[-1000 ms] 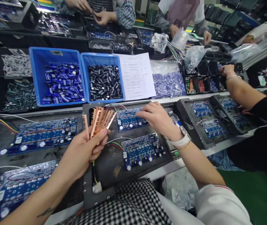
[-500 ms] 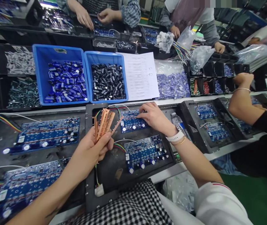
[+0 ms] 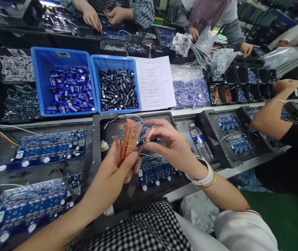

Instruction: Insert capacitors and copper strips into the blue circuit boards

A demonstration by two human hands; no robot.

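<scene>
My left hand [image 3: 121, 165] grips a bundle of flat copper strips [image 3: 131, 139], which stand up out of the fist. Just right of the bundle is my right hand [image 3: 168, 143], with thumb and fingers apart around one slanting strip at its edge; whether they touch it is unclear. Both hands hover over a black tray [image 3: 96, 139]. Behind the fingers, an upper blue circuit board [image 3: 145, 129] is mostly hidden. A lower blue circuit board [image 3: 154, 170] lies nearer me, with round capacitors along its front edge.
Blue bins of blue capacitors [image 3: 72, 89] and black capacitors [image 3: 117, 89] stand behind the tray, beside paper sheets [image 3: 155, 83]. A water bottle [image 3: 200, 141] lies to the right. More boards [image 3: 51, 146] lie left. Another person's arm [image 3: 269, 111] reaches in at the right.
My right hand has lifted off the upper board and come to the copper strips, its fingers spreading. My left hand has shifted slightly right with the bundle. At the right, another person's second hand has appeared.
</scene>
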